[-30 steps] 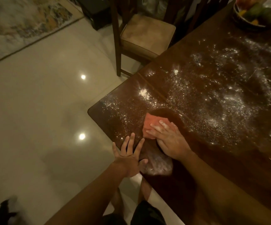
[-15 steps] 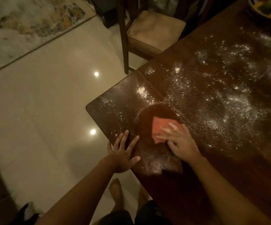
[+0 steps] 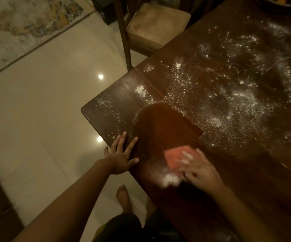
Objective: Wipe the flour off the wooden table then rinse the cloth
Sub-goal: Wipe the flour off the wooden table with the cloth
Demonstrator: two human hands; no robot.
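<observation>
A dark wooden table (image 3: 167, 124) fills the right side, with flour (image 3: 237, 95) scattered over its far half. My right hand (image 3: 199, 168) presses flat on a pink cloth (image 3: 173, 155) near the table's front edge, fingers straight. A small heap of flour (image 3: 170, 179) lies just in front of the cloth. A clean wiped streak runs from the cloth back toward the middle. My left hand (image 3: 122, 154) rests open on the table's left edge, fingers spread.
A wooden chair with a tan cushion (image 3: 157, 23) stands at the table's far left side. A patterned rug (image 3: 24, 27) lies on the pale tiled floor (image 3: 45, 119). My bare feet (image 3: 123, 198) stand below the table edge. A bowl's rim (image 3: 281, 2) shows at top right.
My right hand has drawn the cloth toward me, leaving a longer clean streak and pushing flour into a heap near the front edge. My left hand stays on the table edge.
</observation>
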